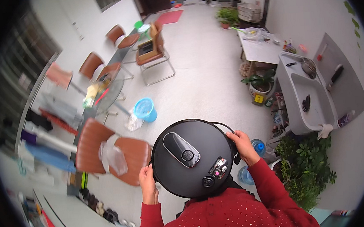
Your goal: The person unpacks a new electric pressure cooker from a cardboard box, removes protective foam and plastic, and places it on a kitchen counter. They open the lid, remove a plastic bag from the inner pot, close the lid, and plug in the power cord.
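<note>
Held against my red-sleeved body is a round black electric cooker (183, 135), likely a pressure cooker. On its lid sit a raised glossy handle (181, 149), a round black valve (208, 182) and a sticker bearing writing (220, 168). My left hand (147, 183) grips the rim at one side. At the opposite side, my right hand (243, 146) has hold of the other edge, near a loop of black cord (224, 124). The lower body of the cooker is hidden under the lid, and so are several fingertips.
To the left stand a brown chair (134, 158), a blue waste bin (145, 109) and a glass table (112, 96). On the right are a grey sink (314, 104), water jugs (246, 175), a leafy plant (305, 161) and a white table (259, 49). Pale floor (198, 77) stretches ahead.
</note>
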A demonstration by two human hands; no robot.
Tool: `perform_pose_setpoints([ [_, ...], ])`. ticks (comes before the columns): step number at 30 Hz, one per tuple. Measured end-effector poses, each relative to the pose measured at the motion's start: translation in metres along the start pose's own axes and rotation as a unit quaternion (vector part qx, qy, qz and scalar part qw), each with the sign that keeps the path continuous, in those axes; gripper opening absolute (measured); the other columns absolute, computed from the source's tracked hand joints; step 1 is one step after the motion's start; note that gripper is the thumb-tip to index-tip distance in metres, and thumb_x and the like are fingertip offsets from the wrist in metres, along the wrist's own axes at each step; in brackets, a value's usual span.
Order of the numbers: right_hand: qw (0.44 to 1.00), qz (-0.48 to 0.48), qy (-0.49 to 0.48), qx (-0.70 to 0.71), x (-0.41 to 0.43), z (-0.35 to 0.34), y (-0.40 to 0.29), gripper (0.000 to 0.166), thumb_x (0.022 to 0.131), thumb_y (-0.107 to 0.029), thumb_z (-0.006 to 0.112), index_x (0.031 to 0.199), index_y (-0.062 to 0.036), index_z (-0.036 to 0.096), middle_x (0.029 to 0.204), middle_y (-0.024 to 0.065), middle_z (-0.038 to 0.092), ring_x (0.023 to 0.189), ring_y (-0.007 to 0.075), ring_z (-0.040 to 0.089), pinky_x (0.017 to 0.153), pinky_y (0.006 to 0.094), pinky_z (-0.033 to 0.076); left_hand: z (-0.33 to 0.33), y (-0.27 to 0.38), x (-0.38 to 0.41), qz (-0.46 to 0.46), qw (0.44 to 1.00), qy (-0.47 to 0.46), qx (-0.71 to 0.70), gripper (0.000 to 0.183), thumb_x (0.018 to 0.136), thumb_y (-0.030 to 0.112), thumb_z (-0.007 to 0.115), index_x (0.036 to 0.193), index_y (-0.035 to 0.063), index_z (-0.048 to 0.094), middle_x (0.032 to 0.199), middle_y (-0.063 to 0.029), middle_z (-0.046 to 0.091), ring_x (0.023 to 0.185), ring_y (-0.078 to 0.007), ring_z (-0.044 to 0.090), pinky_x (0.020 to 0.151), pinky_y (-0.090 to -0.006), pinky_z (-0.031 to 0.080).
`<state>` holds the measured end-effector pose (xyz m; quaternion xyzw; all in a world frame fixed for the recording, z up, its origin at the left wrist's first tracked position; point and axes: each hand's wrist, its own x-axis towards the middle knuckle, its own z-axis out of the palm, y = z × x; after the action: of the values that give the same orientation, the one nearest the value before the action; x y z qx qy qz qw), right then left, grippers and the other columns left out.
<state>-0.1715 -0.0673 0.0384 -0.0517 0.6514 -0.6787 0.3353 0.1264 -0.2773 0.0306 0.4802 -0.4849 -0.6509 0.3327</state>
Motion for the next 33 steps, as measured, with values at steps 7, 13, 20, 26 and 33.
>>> perform_pose_setpoints([
  [7, 0.997, -0.022, 0.076, -0.015, 0.158, 0.019, -0.043, 0.030, 0.083, -0.028, 0.068, 0.082, 0.0008, 0.060, 0.069, 0.0025, 0.058, 0.060, 0.0083, 0.051, 0.055, 0.0253, 0.041, 0.118, 0.044, 0.198, -0.014, 0.994, -0.101, -0.028, 0.021, 0.092, 0.022, 0.059, 0.079, 0.0075, 0.052, 0.067, 0.0023, 0.053, 0.054, -0.0050, 0.047, 0.048, -0.0205, 0.037],
  [13, 0.986, -0.034, 0.149, -0.065, 0.317, 0.008, -0.087, 0.039, 0.080, -0.036, 0.067, 0.082, 0.0027, 0.061, 0.074, 0.0093, 0.062, 0.070, 0.0156, 0.056, 0.066, 0.0315, 0.045, 0.263, 0.094, 0.332, -0.045, 0.986, -0.147, 0.056, 0.022, 0.091, 0.025, 0.060, 0.078, 0.0085, 0.053, 0.062, 0.0042, 0.051, 0.050, -0.0036, 0.045, 0.044, -0.0195, 0.033],
  [20, 0.974, -0.033, 0.213, -0.065, 0.480, -0.020, -0.159, 0.041, 0.080, -0.038, 0.067, 0.082, 0.0031, 0.060, 0.074, 0.0100, 0.062, 0.069, 0.0157, 0.055, 0.064, 0.0322, 0.044, 0.426, 0.126, 0.488, -0.041, 0.968, -0.232, 0.090, 0.023, 0.091, 0.027, 0.060, 0.079, 0.0085, 0.053, 0.062, 0.0048, 0.050, 0.048, -0.0035, 0.042, 0.043, -0.0192, 0.031],
  [26, 0.945, -0.020, 0.321, 0.057, 0.606, -0.042, -0.191, 0.034, 0.082, -0.030, 0.067, 0.084, 0.0026, 0.061, 0.071, 0.0066, 0.061, 0.064, 0.0116, 0.055, 0.059, 0.0289, 0.044, 0.593, 0.141, 0.628, -0.054, 0.931, -0.320, 0.167, 0.022, 0.090, 0.025, 0.058, 0.080, 0.0062, 0.053, 0.061, 0.0050, 0.046, 0.048, -0.0031, 0.038, 0.044, -0.0189, 0.030],
  [33, 0.892, -0.032, 0.419, 0.166, 0.712, -0.094, -0.225, 0.026, 0.084, -0.025, 0.067, 0.085, -0.0005, 0.060, 0.073, 0.0019, 0.059, 0.063, 0.0083, 0.052, 0.057, 0.0259, 0.042, 0.793, 0.138, 0.740, -0.027, 0.870, -0.444, 0.213, 0.028, 0.092, 0.030, 0.059, 0.083, 0.0049, 0.052, 0.066, 0.0019, 0.052, 0.052, -0.0044, 0.042, 0.047, -0.0204, 0.033],
])
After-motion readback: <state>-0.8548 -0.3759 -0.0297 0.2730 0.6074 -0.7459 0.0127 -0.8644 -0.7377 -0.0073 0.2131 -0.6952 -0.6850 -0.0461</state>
